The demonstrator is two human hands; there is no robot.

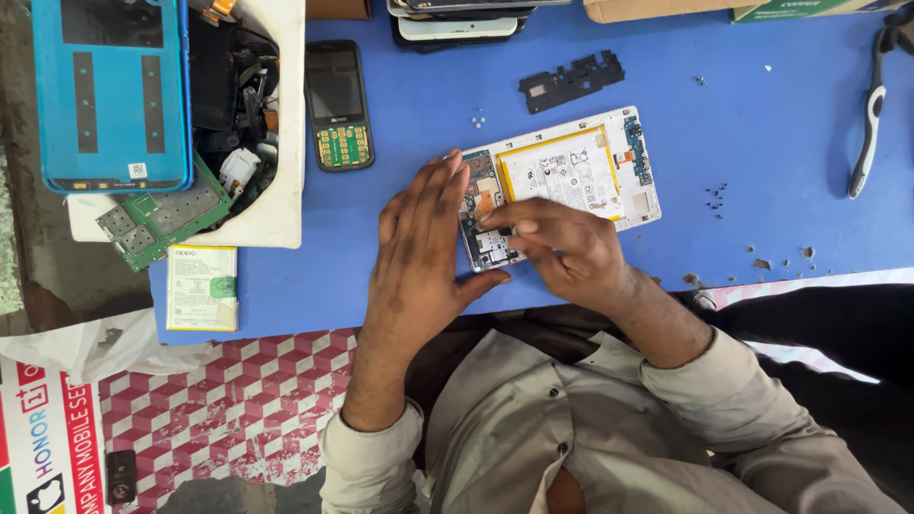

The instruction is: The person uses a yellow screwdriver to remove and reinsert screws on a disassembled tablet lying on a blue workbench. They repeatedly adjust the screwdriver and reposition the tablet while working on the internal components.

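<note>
An opened phone (571, 171) lies back-up on the blue table (419, 95), showing a white battery with a yellow edge and its circuit boards. My left hand (424, 247) rests flat with fingers apart against the phone's left end, thumb under its near corner. My right hand (562, 246) has its fingertips pinched together over the board at the phone's near left corner; whether it holds anything small is hidden.
A white tray (286, 114) of phone parts stands at the left with a blue back cover (109, 90) and green circuit board (157, 219). A keypad phone (338, 105), black plastic frame (571, 81), loose screws (714, 195), toothbrush (866, 128) and spare battery (202, 287) lie around.
</note>
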